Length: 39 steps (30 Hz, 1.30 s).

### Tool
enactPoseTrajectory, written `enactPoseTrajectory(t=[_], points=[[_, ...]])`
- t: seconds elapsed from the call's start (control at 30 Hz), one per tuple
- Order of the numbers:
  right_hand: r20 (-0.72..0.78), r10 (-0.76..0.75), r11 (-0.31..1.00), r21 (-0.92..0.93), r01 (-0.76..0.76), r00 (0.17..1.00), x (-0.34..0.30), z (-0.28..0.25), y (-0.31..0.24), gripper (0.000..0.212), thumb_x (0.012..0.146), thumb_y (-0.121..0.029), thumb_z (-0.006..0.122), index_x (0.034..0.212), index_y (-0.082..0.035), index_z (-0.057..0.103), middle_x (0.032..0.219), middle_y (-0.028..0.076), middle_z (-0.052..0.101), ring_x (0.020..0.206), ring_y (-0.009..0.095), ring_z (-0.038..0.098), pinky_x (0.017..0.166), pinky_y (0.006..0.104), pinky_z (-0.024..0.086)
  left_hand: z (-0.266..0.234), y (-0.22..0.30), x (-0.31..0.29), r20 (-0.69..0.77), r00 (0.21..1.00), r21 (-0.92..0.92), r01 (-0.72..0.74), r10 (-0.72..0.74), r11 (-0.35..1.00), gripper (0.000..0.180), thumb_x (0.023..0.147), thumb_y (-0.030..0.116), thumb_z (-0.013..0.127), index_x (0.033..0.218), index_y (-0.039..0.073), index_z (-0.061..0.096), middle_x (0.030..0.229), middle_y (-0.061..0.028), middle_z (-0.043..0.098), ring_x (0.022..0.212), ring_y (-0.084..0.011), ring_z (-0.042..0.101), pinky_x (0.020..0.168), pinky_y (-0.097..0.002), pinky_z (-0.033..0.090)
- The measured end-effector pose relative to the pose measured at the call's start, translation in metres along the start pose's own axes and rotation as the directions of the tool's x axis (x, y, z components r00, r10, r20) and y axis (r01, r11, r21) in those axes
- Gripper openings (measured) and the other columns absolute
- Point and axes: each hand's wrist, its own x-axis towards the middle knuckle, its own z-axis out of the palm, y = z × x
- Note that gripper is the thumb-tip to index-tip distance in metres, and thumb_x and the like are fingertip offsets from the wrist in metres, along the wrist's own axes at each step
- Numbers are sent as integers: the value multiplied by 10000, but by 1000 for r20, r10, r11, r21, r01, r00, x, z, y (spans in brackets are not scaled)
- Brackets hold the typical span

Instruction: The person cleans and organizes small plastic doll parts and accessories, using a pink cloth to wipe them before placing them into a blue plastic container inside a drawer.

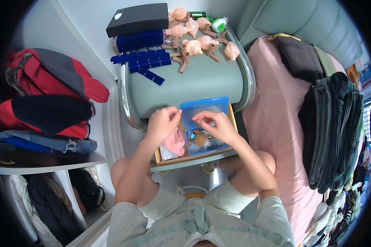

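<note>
Both of my hands are raised over an open drawer (186, 159), their fingertips turned toward each other. My left hand (163, 123) has its thumb and fingers pinched together, above a pink cloth (175, 143). In my right hand (216, 124) the fingertips are also drawn together; anything in either pinch is too small to make out. Below the right hand lies a blue plastic box (206, 153) holding small loose pieces, among them a brown clump (200, 139). Its translucent blue lid (204, 105) is swung back behind it. The right hand partly hides the box and lid.
The drawer belongs to a green rounded cabinet (185, 90). On top are a black case (138, 19), dark blue strips (146, 61), peach bulb shapes (191, 47) and brown branched tubes (183, 61). Folded clothes (49, 94) fill shelves at left; a pink-covered bed (272, 103) with trousers (336, 127) stands right.
</note>
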Motion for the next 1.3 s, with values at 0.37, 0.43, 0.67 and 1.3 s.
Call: enactPoseTrajectory(t=[0.37,0.43,0.67,1.3], points=[[-74,-72,997,29,74,995,62,-47,-25,164,841,-48,543,968,-4,637,847,91,669,759,138,640,695,263,505,-36,36,18,-108,994,-198,-37,16,979,262,861,213,561,702,6,574,525,-71,542,438,-133,475,463,-270,367],[-80,-85,995,36,88,993,76,-53,-28,164,845,-47,541,970,0,637,857,87,668,790,134,634,715,262,497,-41,37,28,-127,992,-241,-34,3,970,262,861,208,560,703,0,570,524,-71,536,445,-125,472,464,-267,366],[-166,-183,983,1,186,969,123,-75,-26,159,840,-47,543,958,-27,648,874,60,668,824,127,633,701,256,494,-56,46,76,-144,986,-273,-125,88,954,221,882,136,529,726,-20,547,620,-49,561,579,-102,528,567,-242,412],[-148,-565,674,-649,352,812,315,-121,37,198,772,-147,528,876,-51,667,936,129,640,912,287,586,787,404,443,-62,51,263,20,856,309,-497,517,811,174,874,120,470,980,9,552,1057,-128,546,1042,-274,500,881,-368,402]])
